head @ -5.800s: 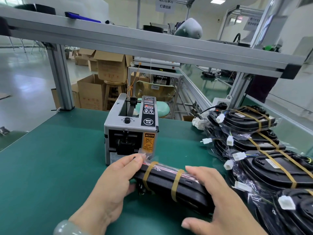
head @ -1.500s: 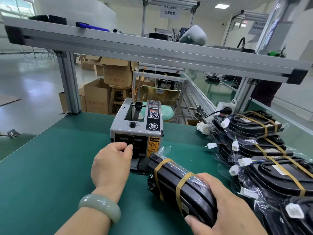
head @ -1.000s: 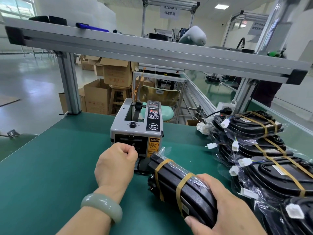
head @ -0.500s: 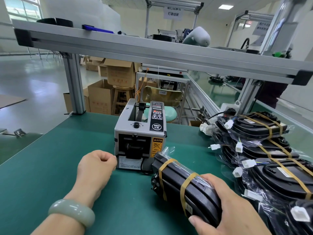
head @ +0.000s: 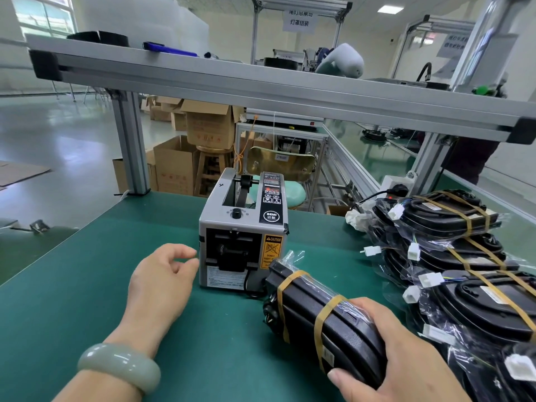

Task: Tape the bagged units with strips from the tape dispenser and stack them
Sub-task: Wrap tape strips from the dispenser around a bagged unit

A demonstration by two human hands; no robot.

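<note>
Right hand (head: 400,358): curls round the near end of the black plastic unit sealed in a clear bag (head: 304,309), thumb pressed to its near side, fingers over the top.
Held unit: lies slanted on the dark green bench mat (head: 87,285), far end just beside the front right corner of the dispenser; carries two tan tape bands (head: 319,329) wrapped across its width; loose bag end sticks up in front of the caution label.
Left hand (head: 162,282): lies low over the mat just left of the dispenser's front, fingers loosely curled, thumb and forefinger close together with nothing visible between them; well apart from the held unit.
Pale green stone bangle (head: 119,367): sits on the left wrist.
Grey box-shaped tape dispenser (head: 243,227): stands upright at mid-bench, black dial on top, black control strip along the right side, yellow caution label (head: 272,250) on the front.
Stack of bagged black units (head: 464,256): piled along the right of the bench, overlapping, each crossed by tan tape, with small white plastic connectors (head: 413,250) poking out on the left side; just right of the gripping hand.
Silver aluminium rail (head: 261,91): spans above the bench on upright posts.
Brown cardboard boxes (head: 208,123): stacked on the floor beyond the far edge, around a wooden stool (head: 214,166).
</note>
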